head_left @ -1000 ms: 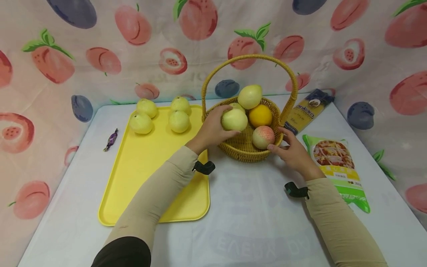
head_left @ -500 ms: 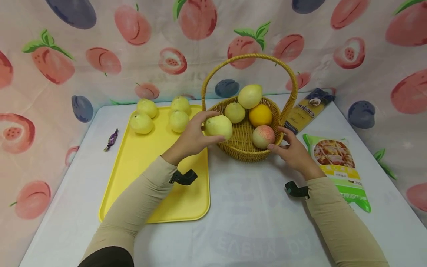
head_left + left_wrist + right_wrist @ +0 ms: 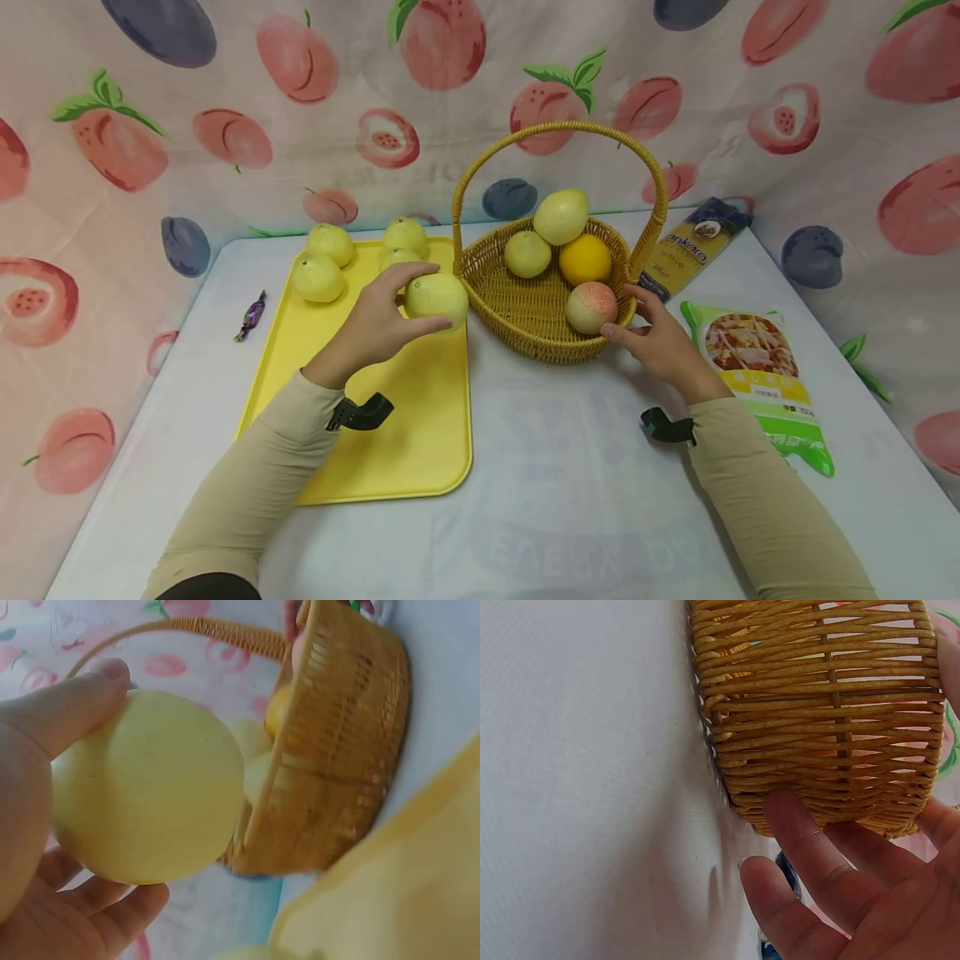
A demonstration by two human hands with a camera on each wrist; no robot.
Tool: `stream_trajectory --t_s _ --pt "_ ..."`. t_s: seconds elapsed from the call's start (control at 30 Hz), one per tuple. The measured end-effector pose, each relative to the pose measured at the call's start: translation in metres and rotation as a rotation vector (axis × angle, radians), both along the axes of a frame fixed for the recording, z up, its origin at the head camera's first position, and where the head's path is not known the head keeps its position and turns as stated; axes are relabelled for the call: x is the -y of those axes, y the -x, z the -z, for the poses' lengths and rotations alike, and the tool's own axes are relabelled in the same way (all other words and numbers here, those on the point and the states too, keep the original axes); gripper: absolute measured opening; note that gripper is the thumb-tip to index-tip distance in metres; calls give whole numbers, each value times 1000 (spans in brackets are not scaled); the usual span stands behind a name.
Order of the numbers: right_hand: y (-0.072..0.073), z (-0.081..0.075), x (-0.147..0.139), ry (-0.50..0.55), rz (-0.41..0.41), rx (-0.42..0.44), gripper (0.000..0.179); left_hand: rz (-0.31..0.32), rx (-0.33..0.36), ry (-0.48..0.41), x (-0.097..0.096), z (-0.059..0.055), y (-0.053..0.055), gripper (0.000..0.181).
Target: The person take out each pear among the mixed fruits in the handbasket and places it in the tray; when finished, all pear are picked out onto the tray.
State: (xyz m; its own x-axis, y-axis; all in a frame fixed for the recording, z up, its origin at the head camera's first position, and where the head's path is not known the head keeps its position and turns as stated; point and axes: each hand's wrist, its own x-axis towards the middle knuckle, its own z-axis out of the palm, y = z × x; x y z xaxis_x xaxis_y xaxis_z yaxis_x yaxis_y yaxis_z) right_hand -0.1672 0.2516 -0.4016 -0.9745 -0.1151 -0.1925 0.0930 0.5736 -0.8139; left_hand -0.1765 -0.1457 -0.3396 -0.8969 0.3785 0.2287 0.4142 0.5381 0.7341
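Observation:
My left hand (image 3: 378, 321) grips a round, pale yellow-green fruit (image 3: 437, 300) between thumb and fingers, above the right side of the yellow tray (image 3: 420, 467). In the left wrist view the same fruit (image 3: 150, 787) fills the grip, with the basket behind. My right hand (image 3: 667, 346) holds the right rim of the woven wicker basket (image 3: 540, 346), thumb at the rim and fingers against the outer wall (image 3: 825, 735). Inside the basket lie an orange (image 3: 585, 260), a peach (image 3: 592, 307) and two pale green-yellow fruits, one low (image 3: 527, 254) and one at the back (image 3: 562, 217).
Several similar pale fruits (image 3: 318, 277) sit at the tray's far end. Left of the tray lies a purple wrapped candy (image 3: 251, 316). A pasta pack (image 3: 690, 250) and a green-and-yellow food bag (image 3: 757, 383) lie right of the basket. The basket's tall handle (image 3: 558, 127) arches above it.
My left hand has lifted the pale fruit out of the basket and carried it left over the tray, uncovering the low fruit in the basket. My right hand has stayed at the rim.

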Motion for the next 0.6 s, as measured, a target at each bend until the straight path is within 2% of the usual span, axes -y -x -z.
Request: stream_trajectory --t_s 0.4,0.6 --pt "0 0 0 12 -6 12 95 -145 86 83 57 7 -4 68" --pt "1 1 0 6 0 11 95 -230 76 132 83 12 -3 67"
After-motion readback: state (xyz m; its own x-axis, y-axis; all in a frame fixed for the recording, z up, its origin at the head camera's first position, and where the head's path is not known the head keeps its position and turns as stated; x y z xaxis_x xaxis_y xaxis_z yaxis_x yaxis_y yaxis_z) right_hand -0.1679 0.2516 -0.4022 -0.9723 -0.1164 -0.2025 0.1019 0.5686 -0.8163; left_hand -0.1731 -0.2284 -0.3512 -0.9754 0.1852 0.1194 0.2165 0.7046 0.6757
